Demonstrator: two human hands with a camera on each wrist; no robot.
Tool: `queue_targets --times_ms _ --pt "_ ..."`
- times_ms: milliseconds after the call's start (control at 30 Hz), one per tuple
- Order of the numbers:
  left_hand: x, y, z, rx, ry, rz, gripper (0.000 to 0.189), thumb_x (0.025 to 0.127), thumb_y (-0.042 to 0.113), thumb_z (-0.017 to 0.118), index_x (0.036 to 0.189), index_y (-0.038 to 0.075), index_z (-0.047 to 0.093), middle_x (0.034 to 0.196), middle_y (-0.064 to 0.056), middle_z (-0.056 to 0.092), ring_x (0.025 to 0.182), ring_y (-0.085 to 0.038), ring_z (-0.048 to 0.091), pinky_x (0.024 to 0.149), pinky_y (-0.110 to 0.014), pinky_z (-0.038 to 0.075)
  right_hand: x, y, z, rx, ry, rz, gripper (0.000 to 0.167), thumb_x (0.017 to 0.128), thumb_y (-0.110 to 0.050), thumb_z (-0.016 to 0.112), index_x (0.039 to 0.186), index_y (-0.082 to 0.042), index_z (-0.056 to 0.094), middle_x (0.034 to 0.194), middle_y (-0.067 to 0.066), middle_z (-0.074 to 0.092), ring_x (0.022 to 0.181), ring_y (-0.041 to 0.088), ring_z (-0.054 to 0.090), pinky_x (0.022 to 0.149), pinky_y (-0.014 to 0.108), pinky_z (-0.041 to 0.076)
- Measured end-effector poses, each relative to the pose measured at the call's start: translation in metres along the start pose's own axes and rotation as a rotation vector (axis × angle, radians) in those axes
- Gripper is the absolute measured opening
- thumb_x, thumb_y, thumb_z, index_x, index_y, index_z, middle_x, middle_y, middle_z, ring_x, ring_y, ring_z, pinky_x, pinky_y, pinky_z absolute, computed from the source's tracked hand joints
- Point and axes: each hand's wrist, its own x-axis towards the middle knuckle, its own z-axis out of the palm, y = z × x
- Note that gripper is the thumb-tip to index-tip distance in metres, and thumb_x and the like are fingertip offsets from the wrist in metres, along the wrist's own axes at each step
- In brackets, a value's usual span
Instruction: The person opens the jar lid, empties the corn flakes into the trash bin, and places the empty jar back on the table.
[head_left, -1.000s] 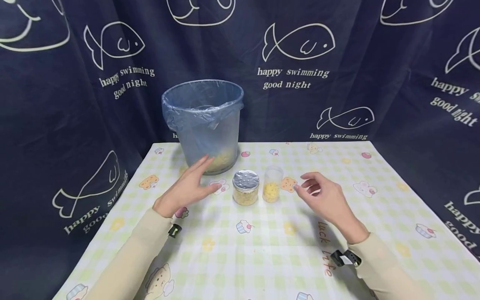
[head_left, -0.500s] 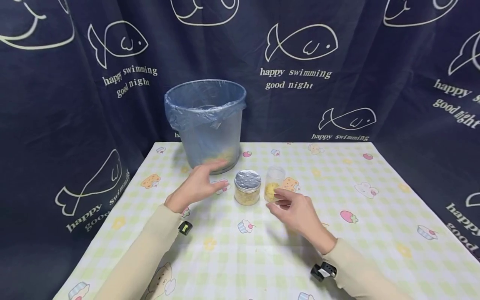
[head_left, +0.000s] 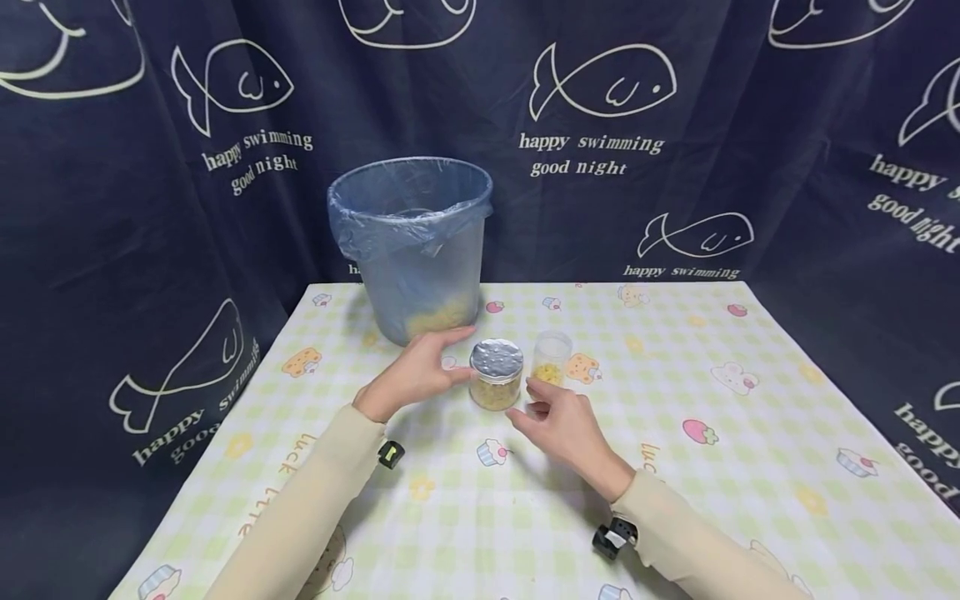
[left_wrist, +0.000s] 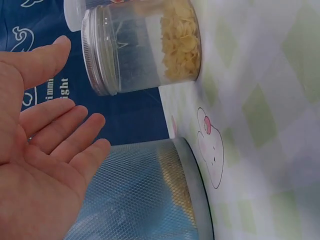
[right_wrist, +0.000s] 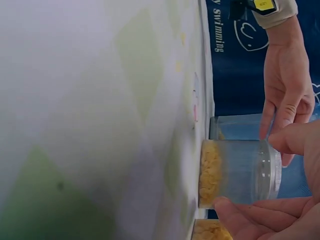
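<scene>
Silver-lidded jar (head_left: 496, 394) — upright, long axis vertical

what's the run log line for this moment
left hand: open, beside jar | right hand: at jar, contact unclear | jar: upright, lidded | container: upright, right of jar | bin: beyond jar

Curtain (head_left: 412, 100): dark blue cloth, hanging with soft folds at the back and on both sides.
Fish drawings (head_left: 600, 79): white outlines, with the words "happy swimming good night" (head_left: 592, 143) printed below.
Tablecloth (head_left: 480, 517): white with pale green checks, printed with cupcakes (head_left: 492, 452) and strawberries (head_left: 699, 431).
Light: soft, rather even, perhaps coming from above; I cannot tell surely.
</scene>
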Motion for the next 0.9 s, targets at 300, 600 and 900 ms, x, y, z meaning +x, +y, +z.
queue_targets --times_ms 300,600,900 --pt "0.006 -0.002 0.008 0.033 -0.049 -0.001 0.07 0.086 0.029 0.085 0.147 0.007 0.058 0.146 -0.007 0.061 0.138 -0.024 0.055 0.117 -0.04 0.041 0.005 0.002 0.009 0.025 -0.009 0.038 0.065 0.087 -0.028 0.082 0.138 0.006 0.061 0.118 0.023 0.073 0.09 0.025 0.078 0.08 0.037 0.063" --pt "0.011 -0.003 0.015 0.038 -0.069 -0.004 0.075 0.084 0.034 0.087 0.148 0.006 0.056 0.147 -0.008 0.06 0.137 -0.023 0.055 0.116 -0.04 0.042 0.011 -0.001 0.013 -0.042 -0.013 0.046 0.06 0.086 -0.029 0.081 0.134 0.003 0.065 0.102 0.017 0.078 0.078 0.015 0.075 0.07 0.033 0.061" --pt "0.017 -0.004 0.02 0.029 -0.084 0.005 0.082 0.082 0.039 0.088 0.148 0.002 0.055 0.145 -0.011 0.061 0.136 -0.023 0.056 0.115 -0.04 0.043 0.017 -0.002 0.019 -0.074 -0.023 0.02 0.036 0.086 -0.03 0.08 0.114 -0.009 0.071 0.072 0.0 0.067 0.058 0.008 0.059 0.051 0.027 0.047"
